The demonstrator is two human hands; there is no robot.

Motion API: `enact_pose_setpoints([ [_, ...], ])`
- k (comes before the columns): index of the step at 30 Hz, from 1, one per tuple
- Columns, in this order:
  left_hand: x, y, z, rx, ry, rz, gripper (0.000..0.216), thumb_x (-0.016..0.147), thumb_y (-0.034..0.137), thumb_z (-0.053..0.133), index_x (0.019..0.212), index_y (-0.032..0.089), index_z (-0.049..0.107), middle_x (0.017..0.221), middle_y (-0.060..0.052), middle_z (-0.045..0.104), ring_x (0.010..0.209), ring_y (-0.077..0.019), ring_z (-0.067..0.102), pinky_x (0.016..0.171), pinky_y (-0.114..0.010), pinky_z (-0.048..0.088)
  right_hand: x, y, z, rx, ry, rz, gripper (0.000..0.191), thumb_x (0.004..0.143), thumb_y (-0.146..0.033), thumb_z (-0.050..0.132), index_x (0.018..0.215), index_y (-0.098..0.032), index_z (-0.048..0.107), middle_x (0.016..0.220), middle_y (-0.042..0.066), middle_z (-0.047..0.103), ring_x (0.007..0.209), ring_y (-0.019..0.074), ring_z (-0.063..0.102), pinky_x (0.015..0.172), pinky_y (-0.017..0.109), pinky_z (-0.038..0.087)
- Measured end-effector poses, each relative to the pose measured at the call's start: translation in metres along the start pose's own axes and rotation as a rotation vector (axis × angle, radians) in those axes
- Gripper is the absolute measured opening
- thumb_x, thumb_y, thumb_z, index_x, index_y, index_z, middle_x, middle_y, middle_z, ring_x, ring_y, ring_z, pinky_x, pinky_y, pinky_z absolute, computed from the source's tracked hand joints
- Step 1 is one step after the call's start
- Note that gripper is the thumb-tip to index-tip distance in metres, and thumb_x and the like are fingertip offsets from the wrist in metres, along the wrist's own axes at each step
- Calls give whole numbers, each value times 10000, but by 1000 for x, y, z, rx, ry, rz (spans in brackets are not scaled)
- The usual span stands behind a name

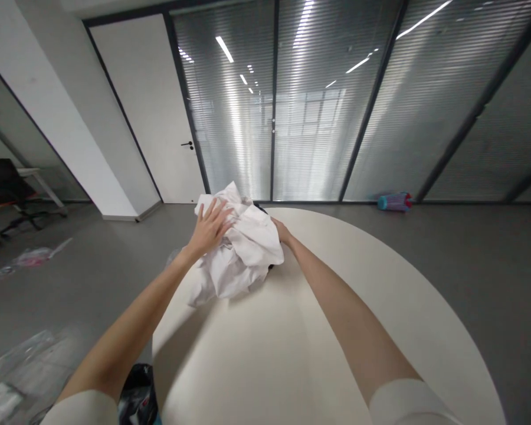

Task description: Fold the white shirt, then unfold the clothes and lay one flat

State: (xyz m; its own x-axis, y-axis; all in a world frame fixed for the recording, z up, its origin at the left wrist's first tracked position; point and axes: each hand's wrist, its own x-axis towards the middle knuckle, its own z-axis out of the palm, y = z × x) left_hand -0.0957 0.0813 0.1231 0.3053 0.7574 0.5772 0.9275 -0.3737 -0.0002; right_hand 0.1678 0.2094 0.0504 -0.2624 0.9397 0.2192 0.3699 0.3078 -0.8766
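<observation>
A crumpled white garment (243, 248) lies bunched at the far end of an oval white table (318, 330). My left hand (210, 227) rests flat on top of the cloth with its fingers spread. My right hand (281, 230) reaches under the garment's right side, and its fingers are hidden by the fabric. Something dark shows just behind the cloth, mostly covered.
Grey floor surrounds the table. Clear plastic bags (13, 360) lie on the floor at the lower left and a dark bag (137, 383) sits by the table's edge. A blue and pink roll (393, 202) lies by the glass wall. A desk and chair (9, 195) stand at the left.
</observation>
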Motion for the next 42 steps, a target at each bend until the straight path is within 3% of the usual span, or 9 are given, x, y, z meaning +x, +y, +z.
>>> enact_pose_setpoints([
  [4, 10, 19, 9, 45, -203, 89, 725, 887, 685, 545, 1518, 349, 425, 1644, -42, 278, 1512, -438, 129, 1165, -701, 93, -28, 11, -45, 20, 102, 103, 560, 1001, -546, 371, 1420, -226, 558, 1503, 91, 508, 1372, 266, 488, 1109, 472, 422],
  [12, 28, 68, 53, 139, -87, -215, 835, 809, 762, 576, 1495, 296, 475, 1659, -99, 219, 1449, -564, 138, 1080, -794, 97, -169, 52, -121, -75, 22, 140, 489, 918, -584, 516, 1130, -205, 741, 1248, 132, 700, 1122, 302, 664, 1000, 493, 506],
  [19, 50, 85, 70, 115, -76, -278, 802, 836, 730, 566, 1473, 248, 504, 1646, -144, 240, 1447, -589, 87, 1065, -804, 27, -214, 54, -124, -145, 87, 102, 421, 897, -538, 530, 1068, -221, 747, 1181, 109, 729, 1106, 275, 669, 1023, 442, 491],
  [24, 50, 87, 45, 28, -28, -191, 722, 869, 606, 616, 1455, 200, 505, 1620, -186, 283, 1485, -521, 77, 1091, -772, -34, -217, 46, -117, -213, 79, -40, 380, 918, -512, 489, 983, -218, 720, 1044, 107, 736, 928, 241, 676, 862, 390, 524],
  [27, 30, 110, 17, -87, 14, 2, 459, 965, 439, 515, 1347, 195, 588, 1491, -163, 480, 1430, -382, 346, 1162, -605, 200, -223, 44, -117, -355, 27, -127, 391, 946, -493, 442, 798, -204, 660, 834, 75, 690, 755, 201, 604, 721, 334, 472],
  [30, -21, 142, 3, -289, -94, 285, 287, 989, 331, 446, 959, 192, 695, 951, -100, 703, 917, -226, 662, 851, -345, 486, -227, 45, -118, -434, -10, -110, 428, 960, -494, 404, 670, -213, 546, 643, 12, 568, 617, 163, 498, 614, 295, 378],
  [32, -63, 157, 8, -398, -220, 431, 345, 985, 296, 440, 702, 201, 612, 612, -23, 603, 584, -151, 582, 621, -267, 426, -227, 47, -117, -446, -17, -95, 423, 950, -483, 401, 628, -220, 474, 583, -16, 493, 578, 149, 454, 583, 283, 330],
  [36, -119, 158, 39, -507, -287, 534, 382, 937, 216, 430, 556, 197, 442, 483, 19, 480, 429, -95, 414, 505, -259, 270, -224, 52, -113, -478, -40, -100, 366, 905, -420, 410, 596, -225, 400, 547, -31, 431, 548, 138, 422, 573, 275, 287],
  [42, -119, 143, 60, -606, -307, 319, 388, 912, 224, 424, 531, 196, 353, 434, 48, 374, 412, -79, 305, 488, -251, 216, -224, 53, -110, -550, -68, -110, 395, 893, -414, 425, 552, -224, 368, 511, -21, 414, 521, 139, 398, 559, 285, 253],
])
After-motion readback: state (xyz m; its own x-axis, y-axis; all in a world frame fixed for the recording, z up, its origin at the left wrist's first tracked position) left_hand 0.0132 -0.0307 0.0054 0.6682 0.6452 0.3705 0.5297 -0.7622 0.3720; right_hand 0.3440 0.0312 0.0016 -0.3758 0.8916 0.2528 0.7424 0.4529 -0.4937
